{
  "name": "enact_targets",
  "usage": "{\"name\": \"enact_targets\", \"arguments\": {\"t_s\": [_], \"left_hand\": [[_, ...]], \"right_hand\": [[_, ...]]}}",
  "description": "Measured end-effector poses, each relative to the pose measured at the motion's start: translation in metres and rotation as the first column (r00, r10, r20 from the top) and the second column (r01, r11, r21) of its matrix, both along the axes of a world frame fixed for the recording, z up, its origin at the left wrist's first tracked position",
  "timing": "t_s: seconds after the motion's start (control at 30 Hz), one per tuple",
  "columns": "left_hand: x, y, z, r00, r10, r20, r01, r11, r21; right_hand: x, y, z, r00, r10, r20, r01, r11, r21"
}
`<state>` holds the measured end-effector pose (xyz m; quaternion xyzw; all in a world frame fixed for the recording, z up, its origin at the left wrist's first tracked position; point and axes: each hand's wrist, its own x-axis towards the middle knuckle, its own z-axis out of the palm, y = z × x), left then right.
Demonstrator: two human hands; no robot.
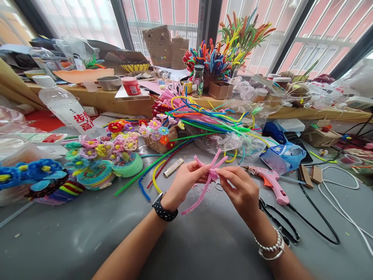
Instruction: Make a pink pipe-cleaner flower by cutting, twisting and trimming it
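Both hands meet over the grey table and pinch a pink pipe cleaner piece. My left hand, with a black dotted watch at the wrist, grips it from the left. My right hand, with silver bracelets, grips it from the right. The pink piece has short ends splayed upward and a long tail hanging down to the left. Pink fluff lies on the table under the hands.
A pink glue gun and black scissors lie right of my right hand. A bag of loose coloured pipe cleaners sits behind. Finished pipe-cleaner flowers in baskets stand left, beside a plastic bottle. Cables trail right.
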<state>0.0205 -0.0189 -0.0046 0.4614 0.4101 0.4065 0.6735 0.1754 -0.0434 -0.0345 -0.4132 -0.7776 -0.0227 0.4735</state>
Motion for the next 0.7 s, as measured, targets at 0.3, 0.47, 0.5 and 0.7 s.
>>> {"name": "enact_targets", "arguments": {"t_s": [0.3,0.47,0.5,0.7], "left_hand": [[-0.0001,0.0011,-0.0019,1.000,0.000,-0.014,0.001,1.000,0.026],[-0.0017,0.0020,-0.0056,1.000,-0.026,-0.015,0.027,0.999,0.046],[-0.0019,0.0019,-0.0059,0.999,-0.030,-0.014,0.031,0.998,0.050],[-0.0009,0.0006,-0.0042,1.000,-0.022,-0.016,0.023,0.996,0.091]], "right_hand": [[0.0007,0.0021,-0.0019,0.999,-0.026,0.045,0.026,1.000,0.004],[0.0015,0.0007,-0.0009,0.998,-0.016,0.068,0.016,1.000,0.005],[0.0017,0.0004,-0.0004,0.997,-0.014,0.077,0.013,1.000,0.007],[0.0015,-0.0002,0.0025,0.997,-0.006,0.079,0.006,1.000,0.005]]}}
